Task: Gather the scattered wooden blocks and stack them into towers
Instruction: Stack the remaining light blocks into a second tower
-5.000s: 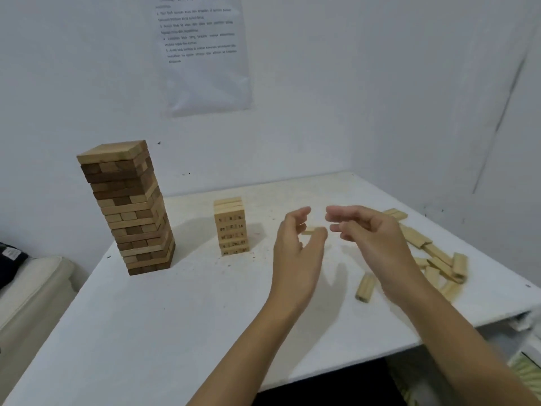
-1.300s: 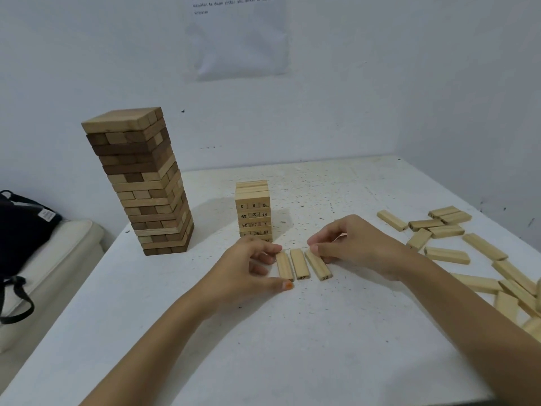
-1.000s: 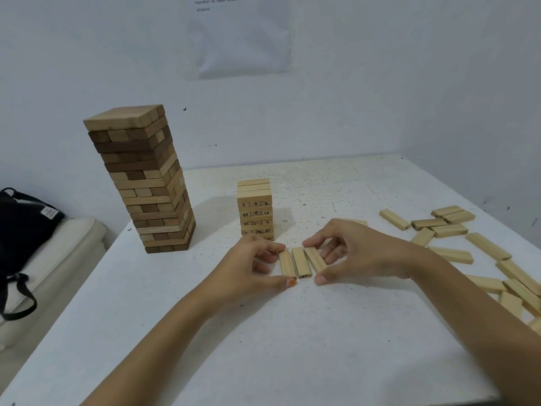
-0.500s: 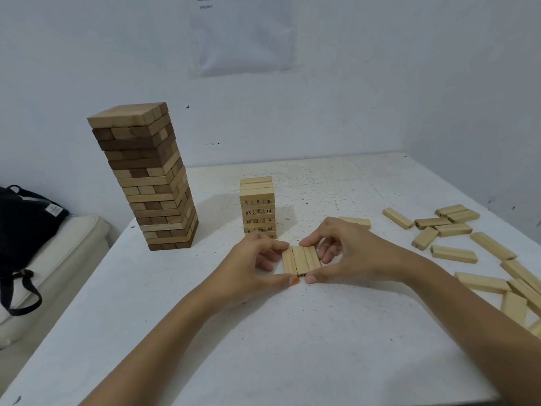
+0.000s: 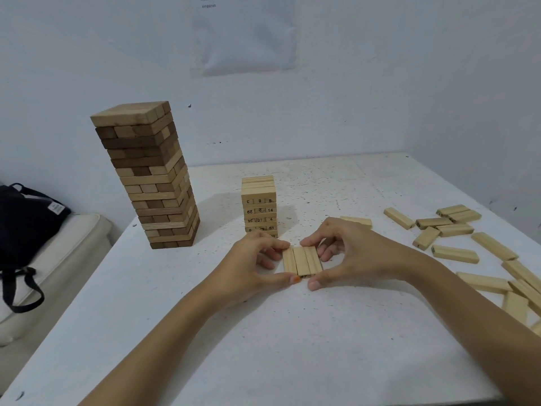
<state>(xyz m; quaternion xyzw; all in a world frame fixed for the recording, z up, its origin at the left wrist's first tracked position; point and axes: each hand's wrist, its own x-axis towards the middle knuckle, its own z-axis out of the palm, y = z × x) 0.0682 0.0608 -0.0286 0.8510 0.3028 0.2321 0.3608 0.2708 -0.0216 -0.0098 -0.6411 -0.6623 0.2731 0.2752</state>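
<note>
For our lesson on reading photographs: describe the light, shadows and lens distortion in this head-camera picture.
Head view: soft, even light, no glare; faint shadows on the table beside the small tower and under the left arm; the lens seems to tilt the tall tower leftward.

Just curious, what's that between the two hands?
Three wooden blocks lie side by side on the table, pinched between the left hand and right hand; the head view shows it.
</note>
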